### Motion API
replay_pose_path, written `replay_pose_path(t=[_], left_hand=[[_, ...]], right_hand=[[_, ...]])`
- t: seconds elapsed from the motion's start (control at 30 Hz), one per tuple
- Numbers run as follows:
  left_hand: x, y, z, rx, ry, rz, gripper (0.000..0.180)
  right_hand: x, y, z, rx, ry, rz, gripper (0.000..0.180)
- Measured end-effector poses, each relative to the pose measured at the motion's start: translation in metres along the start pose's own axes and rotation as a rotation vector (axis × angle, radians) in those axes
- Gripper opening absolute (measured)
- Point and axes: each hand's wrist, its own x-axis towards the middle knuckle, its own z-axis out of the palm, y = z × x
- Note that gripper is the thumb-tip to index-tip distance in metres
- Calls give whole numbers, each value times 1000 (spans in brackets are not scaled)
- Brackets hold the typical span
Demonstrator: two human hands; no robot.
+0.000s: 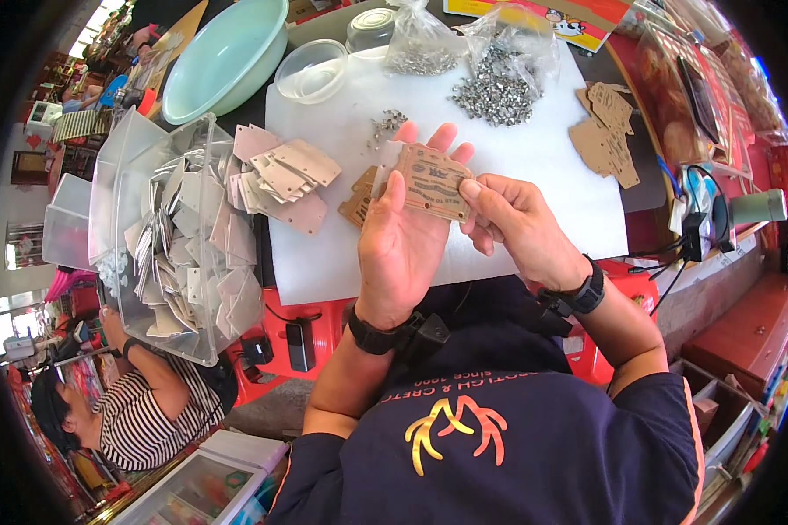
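Observation:
My left hand [403, 236] holds a brown printed cardboard tag [431, 182] upright against its palm, fingers spread behind it. My right hand [517, 223] pinches the tag's right edge with thumb and forefinger. Both hands hover above a white sheet [534, 157] on the table. A few more brown tags [357, 203] lie under my left hand. A loose pile of small silver metal pieces [495, 92] and a small cluster of them [385, 124] rest on the sheet beyond my hands.
A heap of pale pink-grey tags [280, 179] lies at left, beside a clear plastic bin [179, 254] full of them. A green bowl [223, 57], clear tubs [311, 72], brown cutouts [604, 131] at right. Another person [140, 420] sits lower left.

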Motion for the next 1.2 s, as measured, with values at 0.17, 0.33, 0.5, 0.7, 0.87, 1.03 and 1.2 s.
replay_pose_path(t=[0.17, 0.33, 0.5, 0.7, 0.87, 1.03, 1.2], left_hand=[[-1, 0, 0, 1, 5, 5, 53], [-1, 0, 2, 6, -2, 23, 53], [-2, 0, 8, 18, 34, 34, 56], [-2, 2, 6, -35, -18, 36, 53], [0, 3, 15, -49, 7, 53, 53], [4, 5, 23, -67, 10, 77, 54], [1, 7, 10, 147, -15, 82, 50]], right_hand=[[-1, -1, 1, 54, 0, 44, 33], [-4, 1, 3, -286, 55, -172, 31], [-5, 2, 3, -296, 66, -177, 29], [-5, 2, 4, -310, 64, -194, 29], [-4, 0, 7, -258, 59, -215, 27], [-5, -8, 8, -245, 88, -243, 25], [-7, -15, 0, -314, 85, -235, 25]])
